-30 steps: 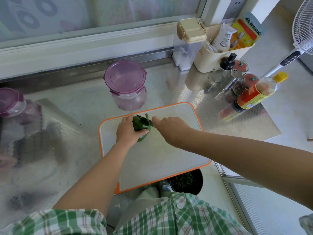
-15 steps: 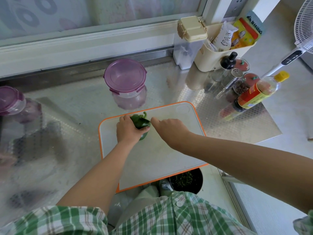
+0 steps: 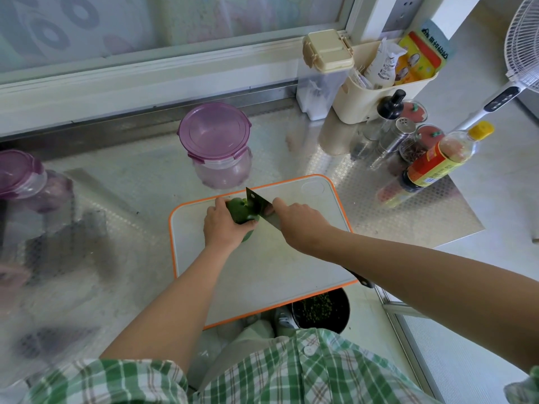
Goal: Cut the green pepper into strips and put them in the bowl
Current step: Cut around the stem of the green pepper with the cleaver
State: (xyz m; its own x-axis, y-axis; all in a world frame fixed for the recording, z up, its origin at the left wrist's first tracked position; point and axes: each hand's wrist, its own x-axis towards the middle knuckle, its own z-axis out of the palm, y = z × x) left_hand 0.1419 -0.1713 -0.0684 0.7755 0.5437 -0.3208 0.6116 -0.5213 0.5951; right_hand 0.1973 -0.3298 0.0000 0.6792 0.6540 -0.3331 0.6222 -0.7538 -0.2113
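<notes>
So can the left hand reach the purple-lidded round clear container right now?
Likely yes: the purple-lidded round clear container stands just beyond the left hand, nothing between. But that hand grips the green pepper, knife against it.

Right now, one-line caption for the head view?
Left hand steadies green pepper on cutting board; right hand holds knife to it.

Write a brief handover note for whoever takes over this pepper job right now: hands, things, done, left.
Left hand grips the green pepper on the cutting board.
Right hand holds the knife, blade at the pepper's right side.
Done: no strips show yet.
Left: slice the pepper into strips, then move them to the bowl, which is not in view.
</notes>
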